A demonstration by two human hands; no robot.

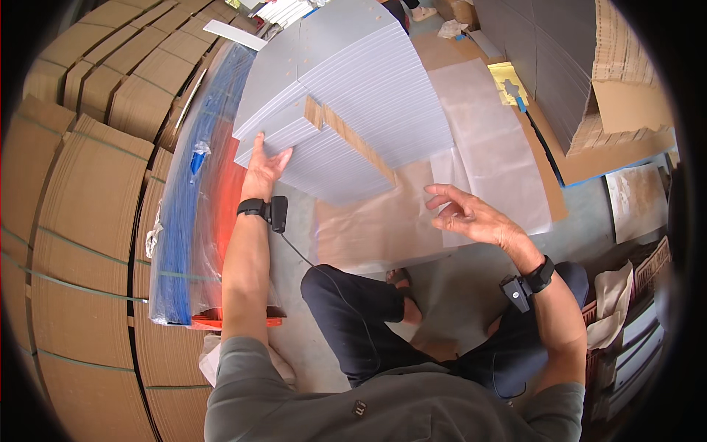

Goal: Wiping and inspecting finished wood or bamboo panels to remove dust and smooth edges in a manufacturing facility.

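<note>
Left hand (264, 168), fingers spread, braces the near-left corner of the fanned grey sheet stack (353, 103), steadying it; right hand (471, 216) hovers spread, empty

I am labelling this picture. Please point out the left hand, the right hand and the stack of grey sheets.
left hand (263, 166), head view, on the back of the hand.
right hand (470, 216), head view, on the palm.
stack of grey sheets (368, 88), head view, on the top sheet.
</note>
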